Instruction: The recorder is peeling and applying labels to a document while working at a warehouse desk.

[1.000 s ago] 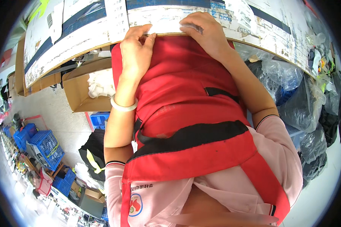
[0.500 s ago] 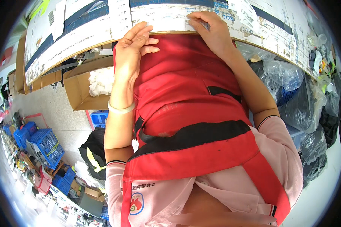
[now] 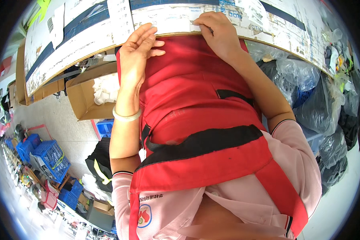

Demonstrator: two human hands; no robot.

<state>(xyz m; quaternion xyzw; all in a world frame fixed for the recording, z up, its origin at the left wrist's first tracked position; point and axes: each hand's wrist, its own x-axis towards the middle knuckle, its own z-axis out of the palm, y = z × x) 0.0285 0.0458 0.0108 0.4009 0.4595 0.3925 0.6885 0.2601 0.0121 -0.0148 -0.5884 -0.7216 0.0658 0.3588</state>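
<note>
A pale, thin, flat piece point(image 3: 174, 26), perhaps paper or film, lies between my hands at the near edge of the worktable point(image 3: 96, 43). It blends into the white tabletop, so its full outline is hard to make out. At its left end my left hand point(image 3: 138, 48) pinches thumb and index finger together, the other fingers loosely curled. My right hand point(image 3: 218, 34) bends over its right end, thumb and index fingertips close together on it. A white printed sheet point(image 3: 121, 16) lies on the table beyond my left hand.
An open cardboard box point(image 3: 82, 90) with white pieces inside stands under the table on the left. Blue plastic crates point(image 3: 52, 158) sit on the floor further left. Filled clear and dark plastic bags point(image 3: 318, 106) are heaped at the right. A red apron point(image 3: 188, 92) covers my front.
Both hands and the pale piece appear slightly further left; the whole view has shifted a little too. The fingers keep nearly the same pinch.
</note>
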